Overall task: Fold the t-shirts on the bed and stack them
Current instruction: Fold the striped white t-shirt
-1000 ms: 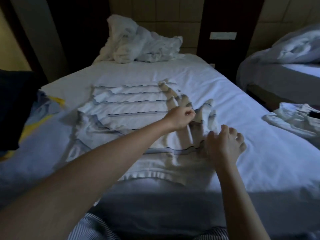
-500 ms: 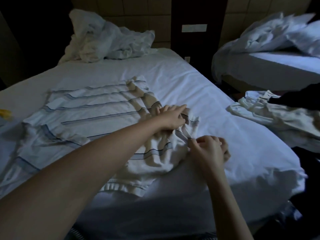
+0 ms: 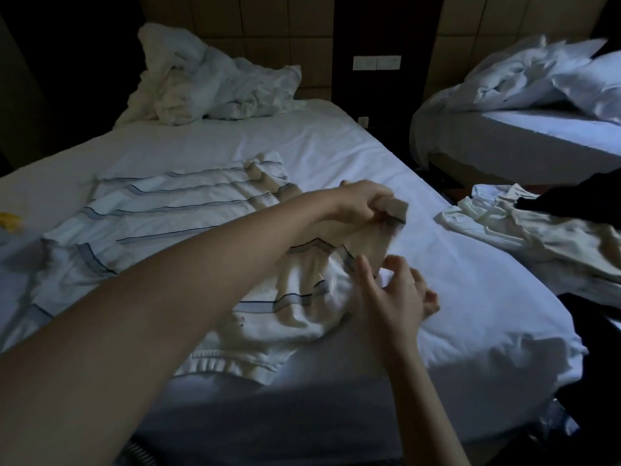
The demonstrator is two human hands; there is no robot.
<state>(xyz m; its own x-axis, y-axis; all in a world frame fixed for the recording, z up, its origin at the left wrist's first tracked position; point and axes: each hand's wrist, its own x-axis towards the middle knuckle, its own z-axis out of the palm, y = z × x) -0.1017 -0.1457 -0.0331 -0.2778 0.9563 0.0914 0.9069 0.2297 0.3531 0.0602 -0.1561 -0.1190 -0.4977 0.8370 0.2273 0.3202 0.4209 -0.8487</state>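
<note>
A white t-shirt with thin dark stripes (image 3: 161,213) lies spread on the white bed (image 3: 453,297), its right side bunched up. My left hand (image 3: 361,201) grips the shirt's right sleeve end and holds it lifted off the sheet. My right hand (image 3: 393,290) is just below, fingers spread, thumb and forefinger touching the lifted fabric's lower edge. A second, cream garment (image 3: 524,237) lies crumpled at the bed's right edge.
A heap of white bedding (image 3: 205,85) sits at the head of the bed. A second bed (image 3: 524,136) with rumpled pillows stands to the right across a dark gap. Dark cloth (image 3: 584,200) overlaps the cream garment. A yellow item (image 3: 8,220) shows at far left.
My left hand has raised the sleeve off the bed, where before it pressed on the bunched fabric. My right hand's fingers have opened out under it. The view shifted to the right.
</note>
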